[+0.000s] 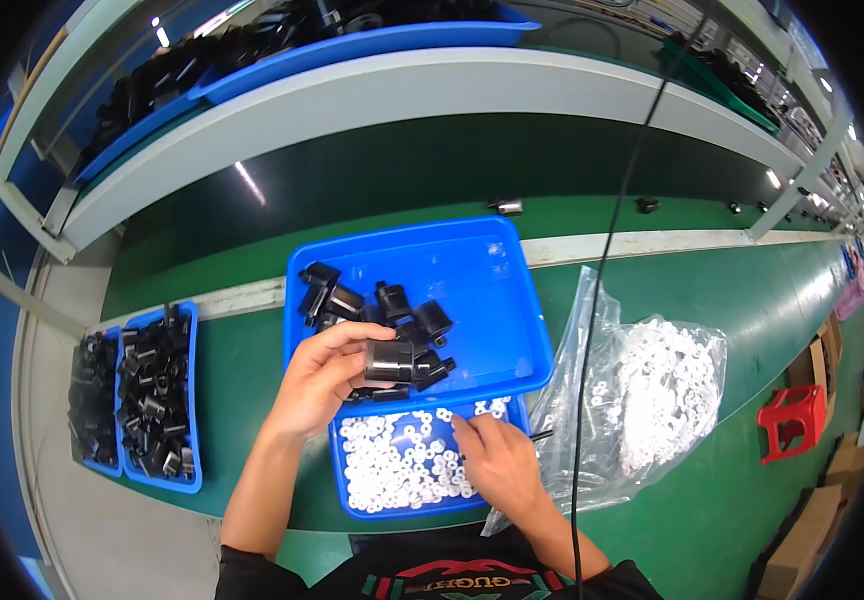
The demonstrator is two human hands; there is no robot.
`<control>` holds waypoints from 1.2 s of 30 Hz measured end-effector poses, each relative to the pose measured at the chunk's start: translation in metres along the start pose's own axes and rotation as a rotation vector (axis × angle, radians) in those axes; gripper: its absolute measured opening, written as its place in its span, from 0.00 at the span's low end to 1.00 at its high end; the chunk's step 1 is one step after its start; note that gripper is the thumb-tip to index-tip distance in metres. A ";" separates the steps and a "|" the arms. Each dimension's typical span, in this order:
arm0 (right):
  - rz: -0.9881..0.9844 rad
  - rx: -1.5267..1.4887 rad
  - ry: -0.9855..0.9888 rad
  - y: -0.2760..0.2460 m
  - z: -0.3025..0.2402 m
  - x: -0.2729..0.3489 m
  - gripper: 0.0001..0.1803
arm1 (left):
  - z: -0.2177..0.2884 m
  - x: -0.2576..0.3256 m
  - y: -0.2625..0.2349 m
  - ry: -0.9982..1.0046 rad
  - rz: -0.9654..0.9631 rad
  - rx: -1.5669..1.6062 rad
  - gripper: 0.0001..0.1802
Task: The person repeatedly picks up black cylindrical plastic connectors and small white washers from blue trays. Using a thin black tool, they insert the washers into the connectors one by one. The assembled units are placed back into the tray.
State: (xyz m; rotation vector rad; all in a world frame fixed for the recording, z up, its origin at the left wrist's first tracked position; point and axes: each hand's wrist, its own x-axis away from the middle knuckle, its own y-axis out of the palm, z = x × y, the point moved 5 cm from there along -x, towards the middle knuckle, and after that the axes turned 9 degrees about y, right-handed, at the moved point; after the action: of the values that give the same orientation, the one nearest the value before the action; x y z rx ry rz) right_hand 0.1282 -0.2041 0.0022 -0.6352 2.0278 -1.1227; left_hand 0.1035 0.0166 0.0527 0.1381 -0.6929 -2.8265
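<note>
My left hand (324, 378) is closed around a black cylindrical part (390, 362) with a narrower end pointing right, held above the near edge of a large blue tray (524, 300). More black cylindrical parts (433, 318) lie loose in the left half of that tray. My right hand (497, 462) is down at a smaller blue tray (392, 514) of small white rings (382, 465), its thumb and index finger bent together at the rings. A thin black rod (542, 435) sticks out from under this hand; most of it is hidden. Whether a ring is between the fingertips is unclear.
To the right lies a clear plastic bag (667, 400) of white rings. Two blue trays of black parts (157, 400) stand at the left. A black cable (607, 250) hangs down across the view. Beyond the bench runs a conveyor belt (382, 150) with a few parts, below a shelf (512, 75).
</note>
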 end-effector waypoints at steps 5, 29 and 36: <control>-0.015 -0.044 -0.076 0.002 -0.004 -0.002 0.17 | -0.014 0.021 -0.011 0.178 -0.031 -0.029 0.32; -0.101 -0.728 0.163 -0.040 -0.039 -0.035 0.27 | -0.032 0.056 0.014 0.586 -0.146 -0.741 0.29; -0.129 -0.739 0.153 -0.032 -0.033 -0.033 0.28 | -0.037 0.054 0.009 0.538 -0.148 -0.697 0.29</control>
State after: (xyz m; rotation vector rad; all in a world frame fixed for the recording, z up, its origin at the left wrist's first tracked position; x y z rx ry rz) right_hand 0.1252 -0.1795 0.0535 -1.0736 2.5673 -0.4616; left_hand 0.0584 -0.0204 0.0224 0.7987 0.4244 -2.7750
